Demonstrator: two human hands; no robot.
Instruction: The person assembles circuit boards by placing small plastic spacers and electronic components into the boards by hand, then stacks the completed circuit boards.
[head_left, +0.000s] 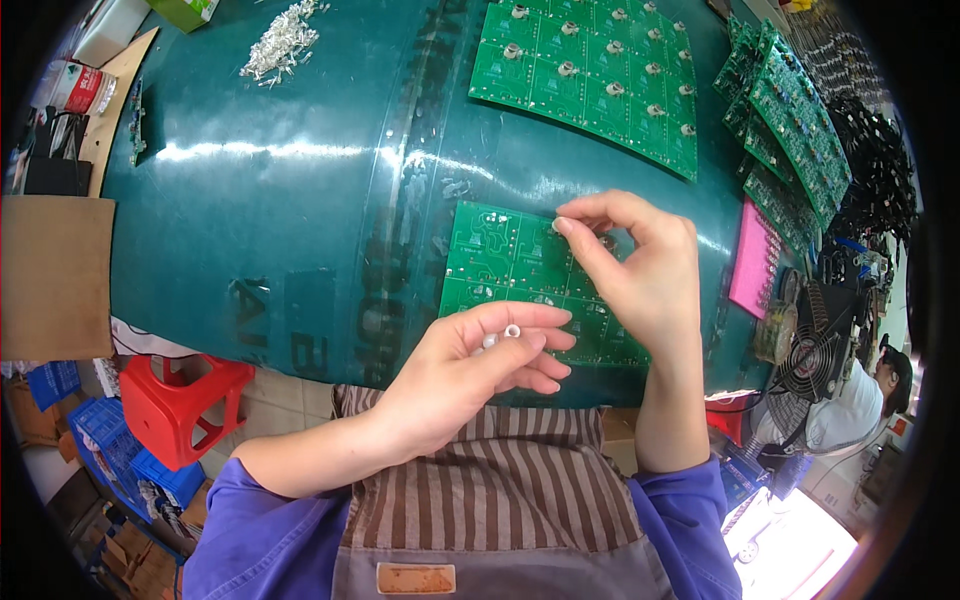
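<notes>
A green circuit board (480, 245) lies in front of me on the table, partly covered by both hands. My left hand (450, 360) is cupped palm up over its near edge, with a few small white tubular pieces (512, 331) between thumb and fingers. Over the board's far part, my right hand (645, 265) is closed in a pinch, thumb tip against index finger. Whatever is between those fingertips is too small to make out. Farther off, a larger green panel (545, 85) carries rows of small round whitish parts.
A heap of small white pieces (280, 45) sits on the green tabletop (250, 220) at the far left. Stacked populated boards (795, 115) and a pink pad (752, 260) stand at the right. A red stool (180, 410) is at lower left; another person (845, 405) is at far right.
</notes>
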